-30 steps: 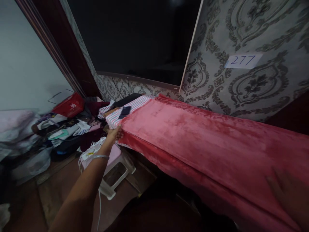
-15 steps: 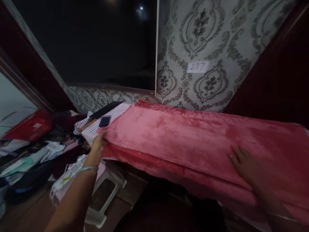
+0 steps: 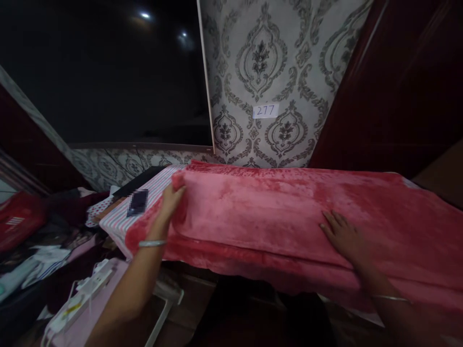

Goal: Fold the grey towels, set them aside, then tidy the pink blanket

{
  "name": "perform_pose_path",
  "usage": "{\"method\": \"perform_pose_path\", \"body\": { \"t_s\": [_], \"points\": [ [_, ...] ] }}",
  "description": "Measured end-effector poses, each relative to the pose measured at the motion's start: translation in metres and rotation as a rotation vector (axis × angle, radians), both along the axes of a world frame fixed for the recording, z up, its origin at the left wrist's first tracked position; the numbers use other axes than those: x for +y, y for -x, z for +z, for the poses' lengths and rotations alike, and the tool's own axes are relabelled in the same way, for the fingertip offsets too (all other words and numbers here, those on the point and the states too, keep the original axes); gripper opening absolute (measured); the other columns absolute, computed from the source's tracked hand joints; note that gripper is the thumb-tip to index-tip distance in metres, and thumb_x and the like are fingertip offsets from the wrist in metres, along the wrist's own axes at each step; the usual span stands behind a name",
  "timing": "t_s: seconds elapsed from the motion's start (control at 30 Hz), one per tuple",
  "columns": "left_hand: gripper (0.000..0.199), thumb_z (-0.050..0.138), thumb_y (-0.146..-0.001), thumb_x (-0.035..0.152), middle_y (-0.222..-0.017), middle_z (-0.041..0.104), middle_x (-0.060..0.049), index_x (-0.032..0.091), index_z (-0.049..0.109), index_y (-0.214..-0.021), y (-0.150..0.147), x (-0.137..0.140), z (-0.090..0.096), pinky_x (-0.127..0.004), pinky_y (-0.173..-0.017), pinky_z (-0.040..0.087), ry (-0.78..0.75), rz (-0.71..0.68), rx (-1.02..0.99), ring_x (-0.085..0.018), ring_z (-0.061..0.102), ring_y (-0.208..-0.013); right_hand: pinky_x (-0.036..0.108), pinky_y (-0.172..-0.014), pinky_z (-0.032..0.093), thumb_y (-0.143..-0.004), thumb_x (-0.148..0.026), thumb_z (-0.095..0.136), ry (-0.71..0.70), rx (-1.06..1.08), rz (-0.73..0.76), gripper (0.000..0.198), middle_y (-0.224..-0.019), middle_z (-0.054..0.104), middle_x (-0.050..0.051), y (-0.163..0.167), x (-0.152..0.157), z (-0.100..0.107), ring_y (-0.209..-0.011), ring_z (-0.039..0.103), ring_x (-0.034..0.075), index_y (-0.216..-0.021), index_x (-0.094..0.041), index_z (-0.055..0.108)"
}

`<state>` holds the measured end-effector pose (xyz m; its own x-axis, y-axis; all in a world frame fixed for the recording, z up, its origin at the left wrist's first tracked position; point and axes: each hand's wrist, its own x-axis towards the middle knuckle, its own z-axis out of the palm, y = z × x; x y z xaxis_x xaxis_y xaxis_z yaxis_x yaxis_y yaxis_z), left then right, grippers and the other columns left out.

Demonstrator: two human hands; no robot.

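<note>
A fuzzy red-pink blanket (image 3: 253,212) lies in layers along a long table. My left hand (image 3: 172,198) is closed on the left end of its top layer, which is lifted and curls over there. Flat on the blanket, toward the right, rests my right hand (image 3: 340,232) with its fingers spread. Under the blanket's left end shows a striped cloth (image 3: 119,217) in pink, white and blue. A dark, blurred-out object (image 3: 138,202) sits on that cloth, left of my left hand.
A large dark television screen (image 3: 126,72) hangs on the patterned wall, beside a paper marked 277 (image 3: 265,111). At lower left, a power strip (image 3: 83,296) lies on a pink surface (image 3: 108,289). Piled clothes (image 3: 43,260) and a red bag (image 3: 21,219) are farther left.
My left hand has raised the blanket's left end and brought it rightward over the layer below, uncovering red fabric beneath. My right hand stays flat on the blanket. The view has shifted right.
</note>
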<state>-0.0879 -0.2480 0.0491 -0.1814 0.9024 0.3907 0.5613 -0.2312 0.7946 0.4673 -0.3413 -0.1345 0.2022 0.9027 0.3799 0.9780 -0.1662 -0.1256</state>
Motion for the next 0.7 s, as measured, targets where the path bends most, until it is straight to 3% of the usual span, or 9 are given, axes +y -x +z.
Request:
{"method": "perform_pose_path", "body": {
  "t_s": [0.1,0.13,0.23,0.3,0.43,0.6,0.7],
  "points": [
    [0.009,0.062,-0.074,0.015,-0.082,0.067,-0.007,0.022,0.059,-0.078,-0.072,-0.003,-0.005,-0.040,-0.081,0.052,-0.019,-0.110,0.160,-0.025,0.066,-0.089,0.057,-0.114,0.043,-0.101,-0.046,0.029,-0.029,-0.012,-0.010,0.061,-0.157,0.050,0.016,0.002,0.000,0.001,-0.143,0.046,0.033,-0.150,-0.018,0.052],
    [0.013,0.061,-0.072,0.011,-0.085,0.070,-0.008,0.023,0.061,-0.079,-0.095,-0.011,-0.013,-0.039,-0.084,0.052,-0.018,-0.195,0.217,-0.025,0.067,-0.090,0.056,-0.114,0.042,-0.101,-0.046,0.029,-0.031,-0.014,-0.011,0.061,-0.157,0.050,0.016,0.003,0.000,0.003,-0.143,0.046,0.033,-0.149,-0.017,0.052],
    [0.027,0.052,-0.075,0.008,-0.105,0.073,-0.012,0.021,0.065,-0.095,-0.143,-0.046,-0.048,-0.041,-0.094,0.053,-0.079,-0.643,0.609,-0.026,0.067,-0.100,0.056,-0.115,0.042,-0.100,-0.045,0.028,-0.031,-0.005,-0.006,0.061,-0.156,0.051,0.015,0.007,-0.001,0.006,-0.144,0.047,0.032,-0.149,-0.017,0.053],
    [0.028,0.056,-0.072,0.008,-0.105,0.073,-0.011,0.019,0.066,-0.096,-0.155,-0.070,-0.071,-0.040,-0.097,0.054,-0.080,-0.768,0.680,-0.026,0.068,-0.102,0.057,-0.116,0.040,-0.099,-0.046,0.029,-0.041,0.022,-0.001,0.061,-0.155,0.052,0.015,0.009,-0.001,0.008,-0.144,0.047,0.033,-0.148,-0.018,0.054],
    [0.041,0.055,-0.070,0.003,-0.124,0.070,-0.015,0.017,0.067,-0.107,-0.148,-0.090,-0.096,-0.045,-0.108,0.049,-0.157,-0.751,0.673,-0.028,0.065,-0.118,0.062,-0.117,0.037,-0.095,-0.048,0.034,-0.044,0.154,0.017,0.062,-0.155,0.051,0.018,0.008,-0.001,0.012,-0.145,0.045,0.039,-0.146,-0.023,0.057],
    [0.033,0.050,-0.081,0.008,-0.103,0.074,-0.011,0.018,0.067,-0.107,-0.143,-0.084,-0.098,-0.041,-0.091,0.056,-0.162,-0.705,0.433,-0.025,0.070,-0.098,0.062,-0.123,0.027,-0.084,-0.047,0.056,-0.102,0.462,0.023,0.057,-0.150,0.056,0.015,0.019,0.004,0.036,-0.148,0.039,0.041,-0.139,-0.031,0.062],
    [0.032,0.052,-0.082,0.010,-0.105,0.075,-0.011,0.019,0.068,-0.108,-0.146,-0.084,-0.095,-0.040,-0.090,0.056,-0.151,-0.678,0.356,-0.025,0.070,-0.099,0.058,-0.122,0.033,-0.080,-0.044,0.066,-0.133,0.787,0.135,0.052,-0.135,0.066,0.012,0.053,0.021,0.061,-0.143,0.046,0.041,-0.130,-0.031,0.065]
  ]
}}
